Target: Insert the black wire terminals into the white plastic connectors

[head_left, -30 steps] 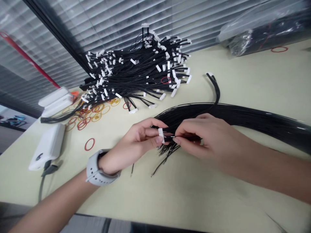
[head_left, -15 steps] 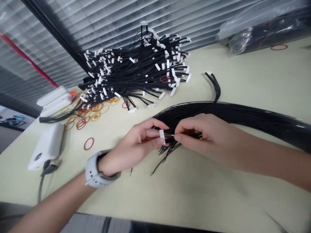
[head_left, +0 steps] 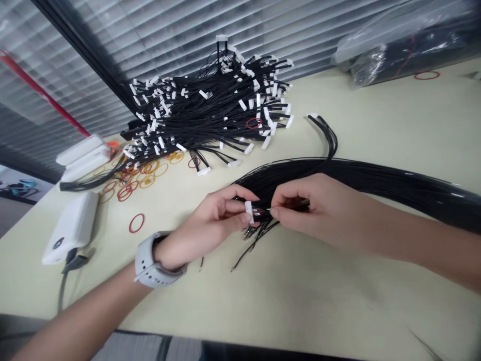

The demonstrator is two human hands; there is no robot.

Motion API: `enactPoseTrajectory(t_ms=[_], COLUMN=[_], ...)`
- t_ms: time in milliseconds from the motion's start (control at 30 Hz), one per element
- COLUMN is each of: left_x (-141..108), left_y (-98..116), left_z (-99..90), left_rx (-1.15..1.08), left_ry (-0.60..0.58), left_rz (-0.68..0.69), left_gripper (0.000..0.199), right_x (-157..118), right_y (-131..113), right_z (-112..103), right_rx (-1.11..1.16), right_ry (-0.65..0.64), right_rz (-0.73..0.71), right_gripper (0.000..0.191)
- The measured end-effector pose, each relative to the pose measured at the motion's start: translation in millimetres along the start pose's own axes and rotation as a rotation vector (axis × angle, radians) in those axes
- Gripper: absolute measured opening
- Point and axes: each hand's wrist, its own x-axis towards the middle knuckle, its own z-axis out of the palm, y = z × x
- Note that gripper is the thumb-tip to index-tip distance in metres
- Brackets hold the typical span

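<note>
My left hand (head_left: 221, 215), with a grey watch on its wrist, pinches a small white connector housing (head_left: 249, 211) between thumb and fingers. Black wires run from the housing toward the right. Just right of it, my right hand (head_left: 304, 203) is closed in a pinch on a thin black wire (head_left: 267, 211) whose tip points at the housing. Whether that tip is inside the housing I cannot tell. Beneath both hands lies a thick bundle of black wires (head_left: 383, 175), with loose metal-tipped ends (head_left: 244, 253) fanning out below my fingers.
A heap of black wire harnesses (head_left: 210, 108) with white connectors lies against the blinds. Rubber bands (head_left: 150, 173) are scattered left of it, near a white power bank (head_left: 71, 228) with a cable. A plastic-wrapped bundle (head_left: 406, 50) sits back right. One harness (head_left: 329, 135) bends above the wires.
The harness end above the bundle has shifted left. My hands keep nearly the same pose, the right one still pinching the wire close to the housing.
</note>
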Motion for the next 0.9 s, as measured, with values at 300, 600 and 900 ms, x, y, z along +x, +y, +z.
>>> enactPoseTrajectory(t_ms=[300,600,900], left_x=[0.1,0.5,0.4], left_y=[-1.5,-0.2,-1.3], left_z=[-1.9,-1.8,-2.4], left_rx=[-0.031,-0.064,-0.056], left_ry=[-0.018,-0.023,-0.039], left_rz=[-0.006,-0.026,-0.03], left_gripper=[0.015,0.016,0.016], right_x=[-0.9,-1.3,-1.9], right_y=[1.1,-0.6,0.6], right_z=[-0.7,0.0,0.9], right_rx=[0.019,-0.028,0.005], right_ry=[-0.022,-0.037,-0.025], right_rz=[-0.012,-0.012,-0.044], right_gripper=[0.016,0.017,0.017])
